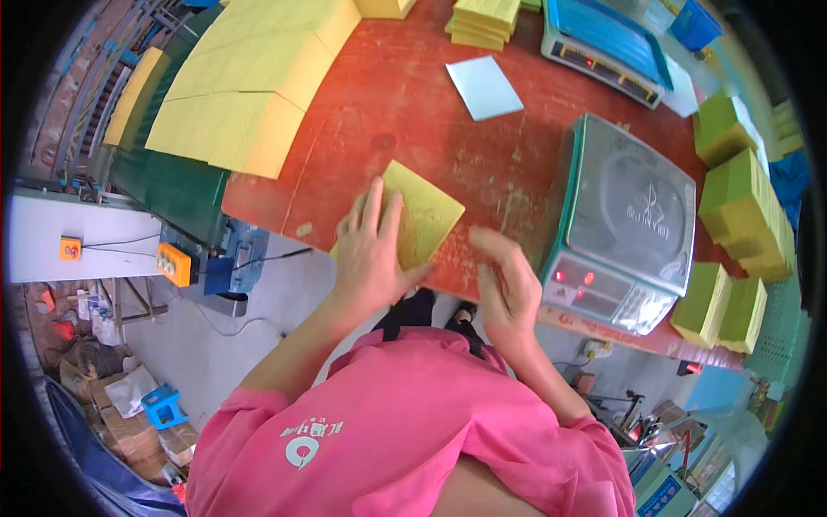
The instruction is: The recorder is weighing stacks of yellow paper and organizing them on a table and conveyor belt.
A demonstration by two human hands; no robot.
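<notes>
On the red tabletop (413,95), near its front edge, lies a small square stack of yellow paper (426,211). My left hand (370,250) grips its near left side, fingers along the left edge and thumb at the near edge; part of the stack is hidden under the palm. Just right of it, my right hand (508,284) is half curled with a gap between thumb and forefinger, and nothing shows in it. That hand is close to a digital scale (633,198) with a grey platform and red lit digits.
Big yellow paper blocks (250,95) line the left. More yellow stacks stand at the right (745,211) and far (482,21) sides. A white sheet (484,88) lies beyond my hands. A second scale (607,43) with a blue tray and a blue bin (694,26) are at the far right.
</notes>
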